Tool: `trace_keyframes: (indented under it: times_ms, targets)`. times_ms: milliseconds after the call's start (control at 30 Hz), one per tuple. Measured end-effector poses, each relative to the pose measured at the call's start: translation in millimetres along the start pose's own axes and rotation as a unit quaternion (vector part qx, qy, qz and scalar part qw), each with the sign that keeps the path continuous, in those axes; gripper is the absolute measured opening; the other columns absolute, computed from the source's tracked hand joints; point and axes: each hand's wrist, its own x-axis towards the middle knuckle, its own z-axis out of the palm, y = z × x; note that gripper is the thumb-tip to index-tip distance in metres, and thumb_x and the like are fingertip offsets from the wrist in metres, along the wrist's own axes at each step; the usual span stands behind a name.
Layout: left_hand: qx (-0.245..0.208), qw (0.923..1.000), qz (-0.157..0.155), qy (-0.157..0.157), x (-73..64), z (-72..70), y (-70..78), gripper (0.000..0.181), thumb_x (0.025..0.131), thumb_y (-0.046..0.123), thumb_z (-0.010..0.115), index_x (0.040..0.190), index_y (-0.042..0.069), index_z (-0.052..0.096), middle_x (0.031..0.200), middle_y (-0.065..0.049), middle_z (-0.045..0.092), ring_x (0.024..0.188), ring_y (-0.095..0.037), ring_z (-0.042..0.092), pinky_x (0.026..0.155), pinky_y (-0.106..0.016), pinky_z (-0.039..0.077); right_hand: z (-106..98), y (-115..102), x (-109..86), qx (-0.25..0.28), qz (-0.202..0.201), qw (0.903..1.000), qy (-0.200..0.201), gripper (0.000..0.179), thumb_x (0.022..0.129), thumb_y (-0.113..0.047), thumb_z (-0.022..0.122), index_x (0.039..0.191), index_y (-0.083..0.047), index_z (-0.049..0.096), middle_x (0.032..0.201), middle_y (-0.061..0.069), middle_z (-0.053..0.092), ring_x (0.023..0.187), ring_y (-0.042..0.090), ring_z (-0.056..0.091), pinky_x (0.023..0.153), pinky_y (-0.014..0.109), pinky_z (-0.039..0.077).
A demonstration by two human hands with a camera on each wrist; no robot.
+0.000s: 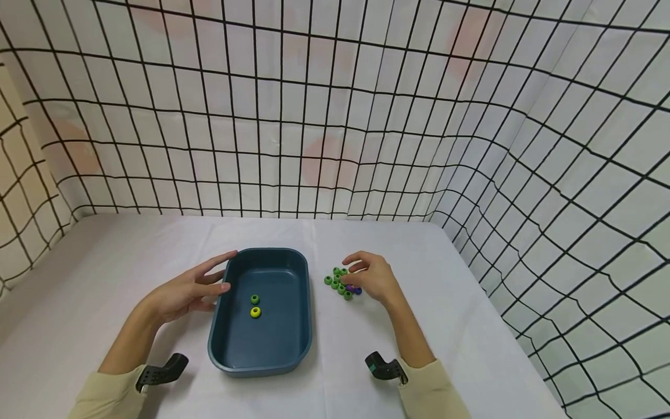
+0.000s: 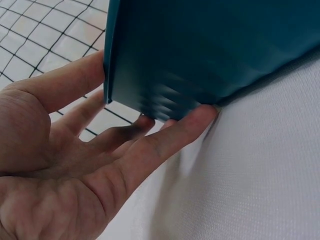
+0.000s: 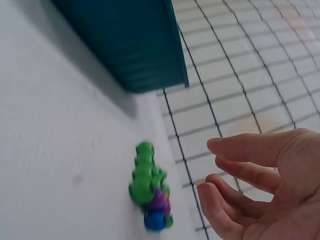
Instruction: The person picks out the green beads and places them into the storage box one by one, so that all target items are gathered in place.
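A dark blue tray (image 1: 277, 346) sits on the white cloth, with a green bead (image 1: 255, 299) and a yellow bead (image 1: 255, 312) on its floor. At the tray's left side, my left hand (image 1: 180, 295) touches the outer wall with spread fingers, its thumb at the rim. Right of the tray lies a cluster of green beads (image 1: 335, 284), beside a purple bead (image 1: 350, 288) and a blue bead (image 3: 155, 220). Over that cluster is my right hand (image 1: 374, 278), fingers bent loosely and thumb apart from them, with no bead visible between.
White cloth (image 1: 419, 256) covers the table around the tray and beads. Black netting (image 1: 282, 139) hangs in front of pale walls at the back and both sides. A black wrist camera (image 1: 384, 368) is strapped at each sleeve.
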Motion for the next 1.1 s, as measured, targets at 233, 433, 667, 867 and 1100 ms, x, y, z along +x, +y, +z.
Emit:
trace_keyframes:
  times_ms: [233, 433, 667, 867, 1100]
  targets:
    - [-0.004, 1.0, 0.0, -0.004, 0.1, -0.1, 0.1, 0.081, 0.102, 0.016, 0.06, 0.164, 0.027, 0.009, 0.168, -0.027, 0.0, 0.144, -0.057, 0.031, 0.098, -0.058, 0.053, -11, 20, 7.6, -0.012, 0.045, 0.9985, -0.029, 0.032, 0.081, -0.005, 0.079, 0.112, -0.004, 0.071, 0.116, 0.019, 0.068, 0.085, 0.024, 0.07, 0.081, 0.045, 0.06]
    - [-0.002, 1.0, 0.001, -0.002, -1.0, -0.2, 0.5, 0.081, 0.102, 0.016, 0.06, 0.165, 0.026, 0.009, 0.168, -0.028, 0.0, 0.144, -0.057, 0.031, 0.098, -0.059, 0.053, -16, 28, 11.9, -0.015, 0.075, 0.9955, -0.057, 0.028, 0.079, -0.003, 0.08, 0.105, -0.005, 0.071, 0.111, 0.015, 0.069, 0.083, 0.023, 0.068, 0.077, 0.039, 0.06]
    - [0.002, 1.0, 0.003, -0.003, -2.2, -0.5, 0.8, 0.081, 0.102, 0.016, 0.06, 0.165, 0.025, 0.009, 0.168, -0.029, 0.0, 0.143, -0.058, 0.031, 0.098, -0.059, 0.053, -13, 38, 14.7, -0.001, 0.093, 0.9936, -0.064, 0.027, 0.077, 0.002, 0.08, 0.101, -0.005, 0.071, 0.099, 0.011, 0.067, 0.077, 0.021, 0.063, 0.068, 0.031, 0.058]
    - [0.001, 1.0, 0.005, -0.005, -1.7, -0.2, 1.3, 0.082, 0.103, 0.016, 0.06, 0.165, 0.026, 0.008, 0.168, -0.029, -0.001, 0.143, -0.058, 0.032, 0.097, -0.059, 0.053, -12, 42, 16.1, 0.0, 0.096, 0.9931, -0.068, 0.026, 0.075, 0.003, 0.081, 0.098, -0.004, 0.071, 0.089, 0.009, 0.065, 0.073, 0.019, 0.061, 0.062, 0.028, 0.055]
    - [0.001, 1.0, 0.008, -0.005, -1.5, -0.3, 1.1, 0.082, 0.103, 0.016, 0.06, 0.165, 0.025, 0.007, 0.168, -0.029, -0.001, 0.143, -0.059, 0.03, 0.097, -0.06, 0.053, -9, 46, 17.7, -0.02, 0.08, 0.9941, -0.07, 0.026, 0.072, 0.007, 0.081, 0.094, -0.003, 0.071, 0.087, 0.009, 0.068, 0.069, 0.017, 0.06, 0.058, 0.026, 0.051]
